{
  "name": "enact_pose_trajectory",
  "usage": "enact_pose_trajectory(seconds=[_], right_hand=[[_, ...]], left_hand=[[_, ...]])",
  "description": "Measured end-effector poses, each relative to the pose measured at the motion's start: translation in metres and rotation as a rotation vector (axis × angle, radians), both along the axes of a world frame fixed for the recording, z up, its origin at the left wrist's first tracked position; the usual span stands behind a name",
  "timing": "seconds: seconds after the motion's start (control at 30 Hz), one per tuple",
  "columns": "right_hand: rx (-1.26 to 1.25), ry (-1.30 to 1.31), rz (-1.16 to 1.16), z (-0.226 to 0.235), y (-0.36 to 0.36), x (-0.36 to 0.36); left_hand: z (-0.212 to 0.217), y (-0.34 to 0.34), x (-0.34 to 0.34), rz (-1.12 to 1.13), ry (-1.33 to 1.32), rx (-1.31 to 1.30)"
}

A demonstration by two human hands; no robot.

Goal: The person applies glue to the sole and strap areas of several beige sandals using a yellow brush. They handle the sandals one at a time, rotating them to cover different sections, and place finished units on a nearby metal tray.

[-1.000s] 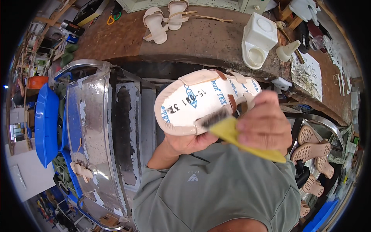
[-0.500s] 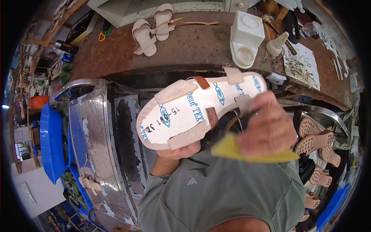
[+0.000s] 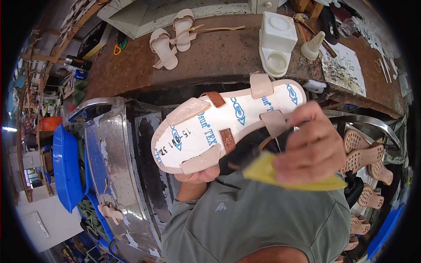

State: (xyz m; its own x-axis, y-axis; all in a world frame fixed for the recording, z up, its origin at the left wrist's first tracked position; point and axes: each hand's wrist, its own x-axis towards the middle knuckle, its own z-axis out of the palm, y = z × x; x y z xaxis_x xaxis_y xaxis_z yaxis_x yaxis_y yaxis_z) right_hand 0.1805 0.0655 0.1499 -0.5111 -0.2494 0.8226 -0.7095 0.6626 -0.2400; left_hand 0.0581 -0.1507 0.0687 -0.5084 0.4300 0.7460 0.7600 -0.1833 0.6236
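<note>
A beige sandal upper on a last is held bottom up in front of my chest, its pale insole board facing me. Beige straps and two brown straps are folded over its edges, and some strap ends look wet and shiny. My left hand is closed around the toe end from below, with most of its fingers hidden underneath. By the heel end, my right hand is closed on a flat yellow piece; motion blur hides its exact kind. A thin brown strap hangs beside the right fingers.
On the brown bench lie a pair of beige sandals, a white container with a round cup, a cream nozzle-shaped cone and a stained paper sheet. Metal racks flank me; several tan soles hang at right. A blue tray stands left.
The sandal has shifted slightly left in view and its heel straps now stand out further. My right hand and the yellow piece have moved a little right and down, away from the heel.
</note>
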Motion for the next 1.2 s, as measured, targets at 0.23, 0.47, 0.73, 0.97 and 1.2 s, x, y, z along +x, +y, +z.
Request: enact_pose_trajectory(seconds=[0.23,0.47,0.73,0.97,1.2], right_hand=[[0.074,0.041,0.184,0.009,-0.014,-0.006],[0.011,0.056,0.117,0.013,-0.024,-0.013],[-0.033,0.098,0.134,0.004,-0.038,-0.016],[0.037,0.093,0.253,0.016,-0.05,-0.026],[0.022,0.083,0.304,0.018,-0.049,-0.03]], left_hand=[[0.006,-0.003,-0.001,-0.012,0.027,-0.006],[0.013,0.004,0.002,-0.047,0.029,0.05],[0.032,0.011,-0.001,-0.1,0.0,0.061],[0.042,0.009,0.01,-0.142,-0.364,0.113],[0.039,0.009,0.009,0.018,-0.128,0.054]])
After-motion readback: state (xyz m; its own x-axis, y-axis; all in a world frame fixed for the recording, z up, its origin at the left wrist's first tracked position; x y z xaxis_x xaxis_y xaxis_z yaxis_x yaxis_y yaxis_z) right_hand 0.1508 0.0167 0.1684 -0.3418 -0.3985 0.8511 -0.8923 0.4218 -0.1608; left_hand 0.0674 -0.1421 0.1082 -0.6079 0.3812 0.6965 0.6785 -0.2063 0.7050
